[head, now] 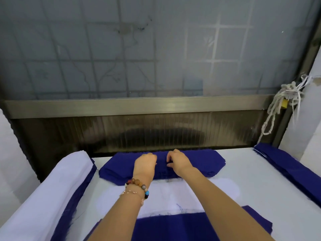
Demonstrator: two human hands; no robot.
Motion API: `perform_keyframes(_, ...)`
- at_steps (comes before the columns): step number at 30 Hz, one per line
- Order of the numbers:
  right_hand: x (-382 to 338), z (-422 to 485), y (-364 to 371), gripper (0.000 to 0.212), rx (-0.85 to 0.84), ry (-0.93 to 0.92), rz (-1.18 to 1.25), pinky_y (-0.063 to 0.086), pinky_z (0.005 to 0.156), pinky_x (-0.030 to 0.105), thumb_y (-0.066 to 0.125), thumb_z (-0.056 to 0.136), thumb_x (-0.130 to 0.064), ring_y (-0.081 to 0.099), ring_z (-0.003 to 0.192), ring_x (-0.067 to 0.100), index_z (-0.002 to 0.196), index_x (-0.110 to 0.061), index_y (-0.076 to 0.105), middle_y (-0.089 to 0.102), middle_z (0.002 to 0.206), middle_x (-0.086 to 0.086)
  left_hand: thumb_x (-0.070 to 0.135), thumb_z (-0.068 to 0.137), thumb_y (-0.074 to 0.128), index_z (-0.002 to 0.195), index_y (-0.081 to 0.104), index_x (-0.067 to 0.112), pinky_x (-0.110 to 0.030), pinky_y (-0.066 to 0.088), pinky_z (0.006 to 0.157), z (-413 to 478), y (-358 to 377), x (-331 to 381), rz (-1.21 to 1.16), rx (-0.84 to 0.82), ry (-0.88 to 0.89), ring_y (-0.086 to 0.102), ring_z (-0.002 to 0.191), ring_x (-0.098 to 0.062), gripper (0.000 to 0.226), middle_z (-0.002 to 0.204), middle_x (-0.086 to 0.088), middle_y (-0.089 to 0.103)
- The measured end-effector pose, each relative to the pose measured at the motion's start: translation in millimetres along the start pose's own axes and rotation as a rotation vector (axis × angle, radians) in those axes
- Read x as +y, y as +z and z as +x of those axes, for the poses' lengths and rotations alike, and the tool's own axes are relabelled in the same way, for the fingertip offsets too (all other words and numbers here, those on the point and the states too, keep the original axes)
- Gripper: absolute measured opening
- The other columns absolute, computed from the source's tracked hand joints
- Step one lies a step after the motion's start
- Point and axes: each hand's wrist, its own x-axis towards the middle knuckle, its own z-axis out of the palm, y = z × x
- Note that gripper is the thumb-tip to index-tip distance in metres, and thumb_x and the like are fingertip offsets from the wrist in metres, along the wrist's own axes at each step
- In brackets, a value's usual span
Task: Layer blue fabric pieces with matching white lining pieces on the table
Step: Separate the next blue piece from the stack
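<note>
Head view shows left hand (145,163) and right hand (178,161) pinching the far blue fabric stack (205,162), white lining piece (166,193) nearer, rope (284,101) far right.

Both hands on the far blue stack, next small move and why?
Probably peel off the top piece and draw it toward the body. The left hand and right hand pinch at the middle of the far stack of dark blue fabric pieces, and a rounded white lining piece lies bare just nearer, seemingly awaiting a blue layer.

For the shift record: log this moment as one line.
left hand: on blue stack, fingers curled | right hand: same, pinching top edge | white lining piece: flat, nearer | step: picking blue piece, unconfirmed
</note>
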Motion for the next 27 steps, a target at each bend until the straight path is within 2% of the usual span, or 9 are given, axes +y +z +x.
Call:
perform_keyframes(2, -1.2, 7.9, -6.0, 0.023, -0.067, 0.012, -0.025, 0.045, 0.095, 0.035, 0.061, 0.092, -0.014, 0.055, 0.11, 0.029, 0.113, -0.006, 0.059, 0.053, 0.124, 0.012, 0.02, 0.1, 0.047, 0.106, 0.057, 0.01, -0.035, 0.044, 0.079, 9.9, -0.4, 1.6, -0.008, -0.008, 0.001, 0.058, 0.103, -0.025, 0.015, 0.113, -0.009, 0.061)
perform_keyframes(4, 0.0, 12.4, -10.9, 0.024, -0.114, 0.03, -0.039, 0.046, 0.096, 0.038, 0.058, 0.094, -0.014, 0.056, 0.111, 0.03, 0.117, -0.006, 0.057, 0.058, 0.123, 0.015, 0.024, 0.1, 0.048, 0.115, 0.053, 0.011, -0.034, 0.045, 0.082, 17.5, 1.1, 2.8, -0.025, 0.009, 0.0, 0.057, 0.107, -0.024, 0.021, 0.117, -0.008, 0.059)
perform_keyframes(7, 3.5, 15.7, -6.8, 0.025, -0.064, 0.029, -0.05, 0.046, 0.092, 0.038, 0.051, 0.097, -0.013, 0.056, 0.109, 0.03, 0.121, -0.009, 0.049, 0.059, 0.121, 0.014, 0.025, 0.1, 0.047, 0.123, 0.051, 0.013, -0.034, 0.046, 0.083, 17.7, 8.0, 7.4, -0.001, 0.041, 0.006, 0.055, 0.11, -0.023, 0.026, 0.121, -0.007, 0.056)
perform_keyframes(12, -1.5, 17.8, 2.8, 0.024, -0.008, -0.002, -0.18, 0.046, 0.082, 0.038, 0.048, 0.098, -0.013, 0.058, 0.103, 0.03, 0.121, -0.011, 0.043, 0.06, 0.115, 0.014, 0.012, 0.1, 0.044, 0.119, 0.052, 0.011, -0.033, 0.048, 0.081, 15.7, 19.0, 13.5, 0.072, 0.109, 0.036, 0.055, 0.107, -0.022, 0.021, 0.119, -0.007, 0.055)
perform_keyframes(19, -1.8, 21.0, 0.7, 0.009, -0.048, 0.003, -0.186, 0.044, 0.08, 0.037, 0.047, 0.098, -0.012, 0.056, 0.101, 0.027, 0.105, -0.016, 0.042, 0.058, 0.109, 0.012, 0.015, 0.098, 0.046, 0.111, 0.051, 0.015, -0.032, 0.048, 0.084, 25.3, 18.6, 2.2, -0.112, 0.125, 0.053, 0.057, 0.102, -0.019, 0.014, 0.112, -0.003, 0.059)
perform_keyframes(21, -2.1, 22.0, 1.2, 0.013, -0.046, 0.005, -0.177, 0.045, 0.084, 0.037, 0.046, 0.098, -0.012, 0.052, 0.095, 0.024, 0.111, -0.012, 0.048, 0.059, 0.114, 0.013, 0.018, 0.098, 0.047, 0.106, 0.05, 0.017, -0.03, 0.047, 0.083, 25.0, 25.1, -1.8, -0.19, 0.128, 0.052, 0.055, 0.098, -0.016, 0.009, 0.108, -0.001, 0.059)
perform_keyframes(23, -1.6, 23.6, 2.6, 0.02, -0.046, 0.01, -0.176, 0.046, 0.088, 0.036, 0.047, 0.097, -0.012, 0.055, 0.1, 0.025, 0.117, -0.009, 0.05, 0.058, 0.117, 0.013, 0.023, 0.1, 0.045, 0.104, 0.049, 0.019, -0.028, 0.044, 0.081, 24.6, 32.6, -4.5, -0.236, 0.137, 0.055, 0.051, 0.094, -0.013, 0.007, 0.106, 0.001, 0.057)
perform_keyframes(27, 1.5, 24.2, 5.7, 0.02, -0.054, 0.001, -0.181, 0.046, 0.089, 0.036, 0.049, 0.097, -0.011, 0.055, 0.108, 0.028, 0.117, -0.01, 0.049, 0.055, 0.119, 0.012, 0.028, 0.101, 0.043, 0.105, 0.047, 0.022, -0.025, 0.039, 0.073, 25.2, 42.1, -7.6, -0.239, 0.171, 0.062, 0.042, 0.089, -0.009, 0.008, 0.11, 0.004, 0.049)
